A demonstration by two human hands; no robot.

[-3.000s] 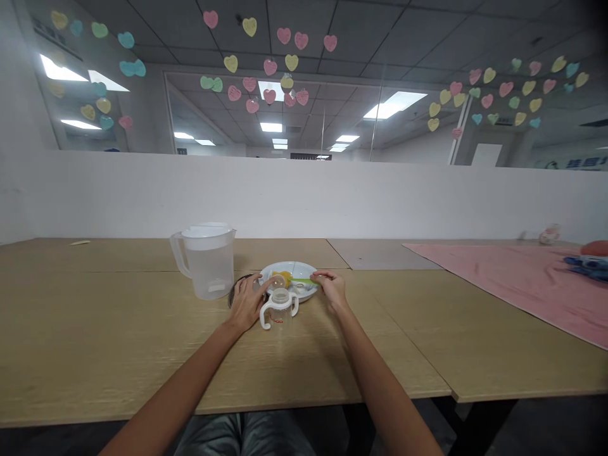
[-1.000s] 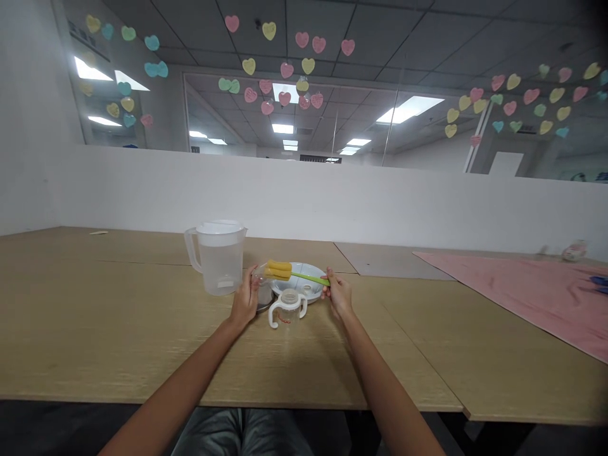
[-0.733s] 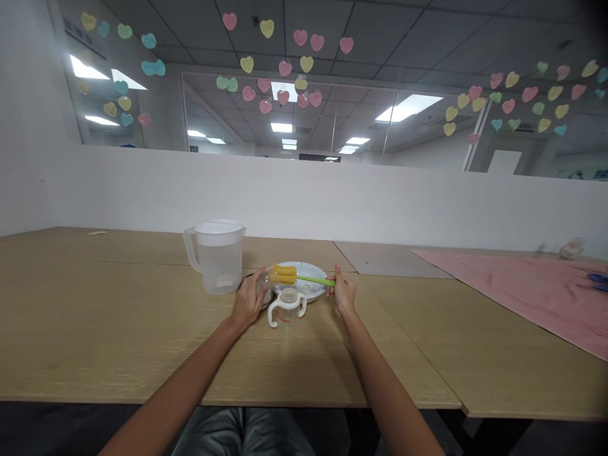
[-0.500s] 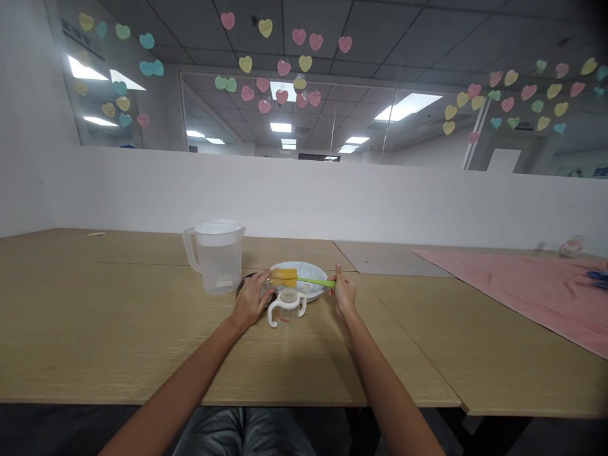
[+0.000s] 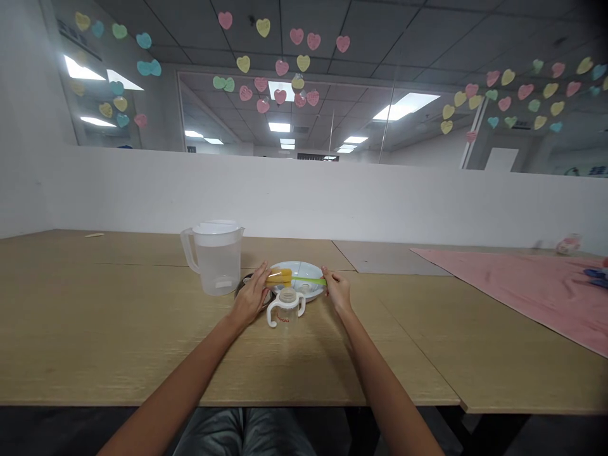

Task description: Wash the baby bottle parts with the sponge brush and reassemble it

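Note:
My right hand (image 5: 335, 292) pinches the green handle of a bottle brush (image 5: 308, 280). The brush's yellow sponge head (image 5: 281, 275) points left, over a white plate (image 5: 304, 291). My left hand (image 5: 250, 299) is curled at the sponge's tip, its fingers round a small clear piece that is mostly hidden. A clear baby bottle with two white handles (image 5: 285, 307) stands open-topped on the table, between my hands and just in front of the plate. A dark round dish (image 5: 240, 285) lies partly under my left hand.
A clear plastic pitcher with water (image 5: 213, 256) stands left of the plate. A pink cloth (image 5: 513, 285) covers the table's right side, with small toys at its far end. A white partition runs behind the wooden table (image 5: 118, 329).
The brush was lifted off the plate and held level. Its sponge head has since moved left and slightly down, closing against my left hand's fingers. The bottle and pitcher stayed put.

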